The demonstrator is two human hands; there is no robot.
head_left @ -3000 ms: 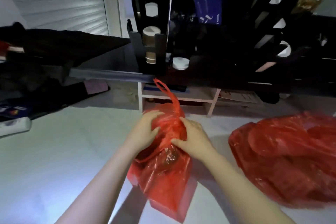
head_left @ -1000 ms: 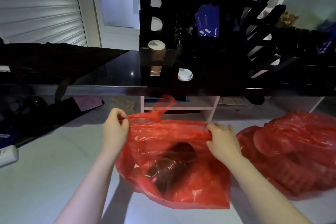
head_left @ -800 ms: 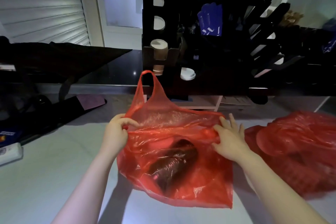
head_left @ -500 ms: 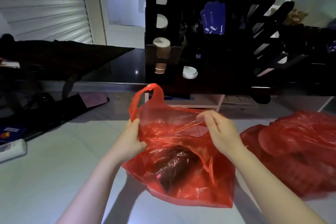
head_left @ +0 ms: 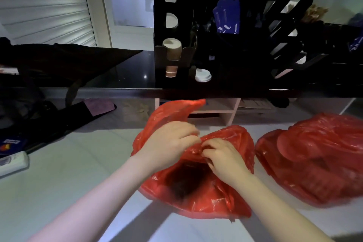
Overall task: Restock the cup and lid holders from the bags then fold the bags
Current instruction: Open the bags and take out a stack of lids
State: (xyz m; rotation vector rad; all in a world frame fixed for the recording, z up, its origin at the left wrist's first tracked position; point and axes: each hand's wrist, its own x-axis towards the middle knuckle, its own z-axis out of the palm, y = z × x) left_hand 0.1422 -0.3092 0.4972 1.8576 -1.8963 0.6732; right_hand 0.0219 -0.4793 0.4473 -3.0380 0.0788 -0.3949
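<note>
Curled fingers point(head_left: 187, 131) of the left hand point(head_left: 169, 143) and right hand point(head_left: 225, 158) pinch the mouth of the red bag point(head_left: 198, 200) lying on the table point(head_left: 59, 182). Tugging the thin film hard could tear it, spilling its dark contents.

I am seeing open counter point(head_left: 68, 179) lying to the left of the red bag point(head_left: 196, 202), wide enough for a hand to pass. On the right, a second red bag point(head_left: 314, 163) is sitting just beside the first, leaving only a narrow gap. Behind, the black ledge point(head_left: 121, 76) and the tall cup holder point(head_left: 159, 6) on it are walling off the far side. At the far left, dark clutter point(head_left: 49, 120), perhaps a bag, is crowding in beside a white device point(head_left: 11, 163).
</note>
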